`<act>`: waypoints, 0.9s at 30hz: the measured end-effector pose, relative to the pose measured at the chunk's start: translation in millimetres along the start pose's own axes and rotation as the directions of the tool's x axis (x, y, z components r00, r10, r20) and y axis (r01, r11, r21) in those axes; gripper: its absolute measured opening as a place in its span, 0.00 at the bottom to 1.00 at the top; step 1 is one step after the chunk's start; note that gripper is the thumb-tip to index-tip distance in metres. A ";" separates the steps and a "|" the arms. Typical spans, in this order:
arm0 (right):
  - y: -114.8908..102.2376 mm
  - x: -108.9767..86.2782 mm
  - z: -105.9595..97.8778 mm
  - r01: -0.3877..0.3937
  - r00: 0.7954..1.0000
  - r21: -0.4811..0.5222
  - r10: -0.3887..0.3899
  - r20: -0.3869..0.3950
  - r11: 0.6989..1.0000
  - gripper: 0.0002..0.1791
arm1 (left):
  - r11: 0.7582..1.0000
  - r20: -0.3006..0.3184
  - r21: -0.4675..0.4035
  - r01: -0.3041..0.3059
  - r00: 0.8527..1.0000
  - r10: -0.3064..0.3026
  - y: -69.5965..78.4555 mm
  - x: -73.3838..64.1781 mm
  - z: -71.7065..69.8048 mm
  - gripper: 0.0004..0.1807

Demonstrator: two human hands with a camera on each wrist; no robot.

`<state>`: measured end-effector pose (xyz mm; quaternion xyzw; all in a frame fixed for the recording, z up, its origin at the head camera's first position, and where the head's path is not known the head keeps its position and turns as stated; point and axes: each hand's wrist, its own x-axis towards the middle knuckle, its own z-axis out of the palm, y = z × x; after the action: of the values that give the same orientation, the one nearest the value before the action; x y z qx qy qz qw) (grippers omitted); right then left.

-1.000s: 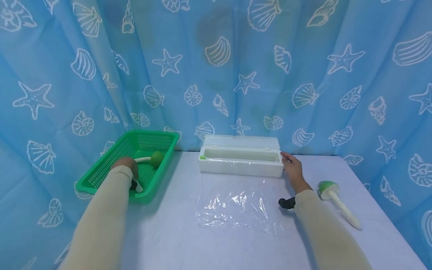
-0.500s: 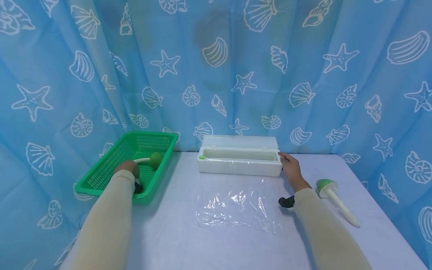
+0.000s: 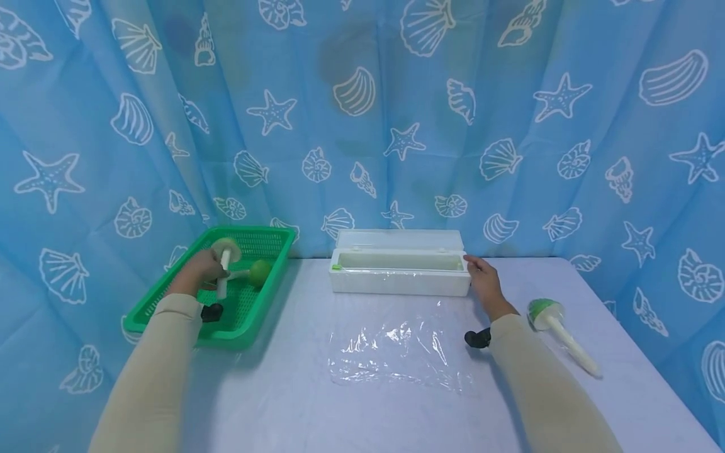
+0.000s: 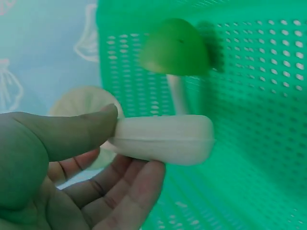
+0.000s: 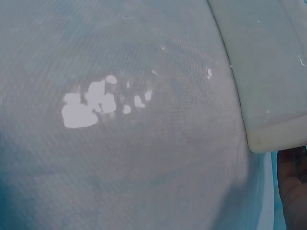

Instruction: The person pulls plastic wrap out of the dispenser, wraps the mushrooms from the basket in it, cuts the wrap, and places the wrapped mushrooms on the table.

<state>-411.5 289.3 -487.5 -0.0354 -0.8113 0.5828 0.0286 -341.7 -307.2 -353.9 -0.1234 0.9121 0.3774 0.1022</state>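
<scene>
My left hand (image 3: pixel 198 270) pinches a toy mushroom by its pale stem (image 4: pixel 163 139) between thumb and fingertips, over the green basket (image 3: pixel 243 340). The held mushroom's round cap (image 3: pixel 226 248) shows its pale underside. Another toy mushroom, with a green cap (image 3: pixel 260 273), lies in the basket. The fingers of my right hand (image 3: pixel 487 288) rest at the right end of a white cling film dispenser (image 3: pixel 396 283). Its lid (image 3: pixel 399 239) is raised, and a green slider (image 3: pixel 337 267) sits at its left end. Clear film (image 3: pixel 396 352) spreads from its front across the table.
At the right lies a toy mushroom (image 3: pixel 566 336) with a green cap and white stem, film around its cap. A white cloth covers the table (image 3: pixel 272 390). A blue curtain (image 3: pixel 362 126) with shell prints hangs behind the dispenser and basket.
My left hand has come up from the basket's near end with a toy mushroom in its fingers. My right hand stays at the dispenser's end. The view has shifted slightly.
</scene>
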 end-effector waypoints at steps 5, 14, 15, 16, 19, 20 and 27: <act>2.9 2.1 0.2 0.003 1.000 -0.020 -0.003 -0.004 1.000 0.25 | 0.994 -0.019 0.012 -0.108 0.994 0.109 16.8 -1.3 -0.2 0.26; 2.7 1.5 -0.9 0.017 1.000 -0.042 -0.017 -0.005 0.999 0.25 | 0.958 -0.106 0.125 -0.256 0.957 0.270 56.3 -13.3 10.1 0.22; 2.7 0.9 -1.2 0.020 1.000 -0.046 -0.021 -0.005 0.999 0.26 | 0.950 -0.097 0.133 -0.281 0.951 0.295 60.1 -14.7 12.3 0.21; 2.5 0.2 -1.5 0.023 1.000 -0.050 -0.024 -0.004 0.998 0.26 | 0.942 -0.091 0.137 -0.306 0.943 0.319 63.6 -15.8 14.5 0.20; 1.3 -1.2 -2.0 0.029 1.000 -0.054 -0.029 0.001 0.998 0.26 | 0.918 -0.077 0.147 -0.369 0.921 0.382 74.2 -19.0 22.5 0.19; 0.7 -1.5 -2.2 0.033 0.999 -0.057 -0.033 0.005 0.998 0.26 | 0.908 -0.071 0.152 -0.390 0.912 0.403 78.1 -20.4 25.9 0.18; -7.0 2.3 -5.6 0.072 0.996 -0.107 -0.067 0.051 0.992 0.25 | 0.823 -0.030 0.220 -0.524 0.840 0.542 101.0 -29.3 58.6 0.17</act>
<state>-413.5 292.6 -479.0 0.0050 -0.8430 0.5372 0.0276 -339.0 -191.9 -319.4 0.1304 0.9475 0.2897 -0.0368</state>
